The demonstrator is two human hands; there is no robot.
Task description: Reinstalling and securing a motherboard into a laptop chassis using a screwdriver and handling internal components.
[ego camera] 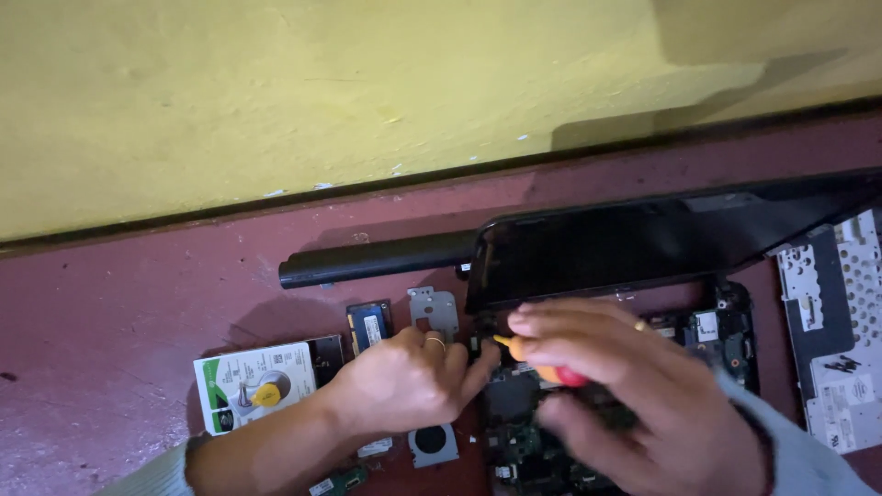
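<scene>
An opened laptop base (726,335) with its circuit board exposed lies on the dark red floor, its black screen lid (625,248) raised behind it. My right hand (634,395) grips a screwdriver with an orange and red handle (547,363), its tip pointing left toward the board's left edge. My left hand (404,381) rests on the floor beside that edge, fingers curled and touching the laptop near the screwdriver tip. What lies under the fingertips is hidden.
A hard drive (253,386) lies at the left, with a memory module (370,326), a grey metal bracket (434,308) and a small fan (432,444) nearby. A long black battery (377,260) lies by the yellow wall. A grey perforated panel (831,340) lies at the right.
</scene>
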